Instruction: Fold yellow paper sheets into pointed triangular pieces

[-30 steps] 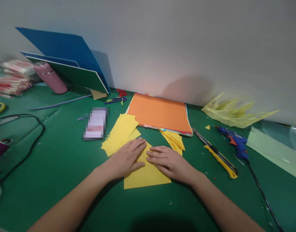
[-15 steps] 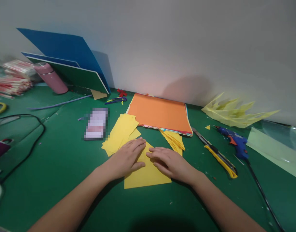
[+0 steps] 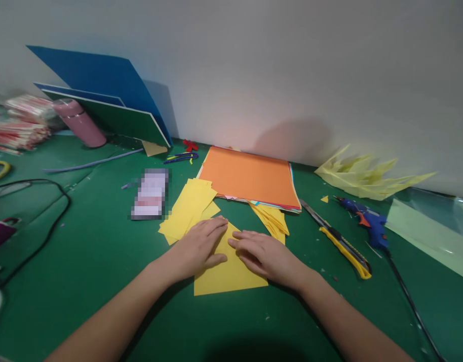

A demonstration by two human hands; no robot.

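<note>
Resting palm-down, left hand lies on flat yellow paper sheet, fingers extended, thumb apart. Right hand over same sheet, fingers loosely bent; can't tell if fingertips touch. Neither grips anything. Sheet sits on green tabletop, nearer than rectangular orange-topped paper stack, with yellow paper strips beside left hand.

Nearer than the orange paper: yellow sheet, sides partly hidden under left hand and right hand. Left of orange paper: phone, screen pixelated, unreadable; farther left, purple object, edge-cropped, kind unclear. Far right of it: pale green sheet, edge-cropped.
</note>
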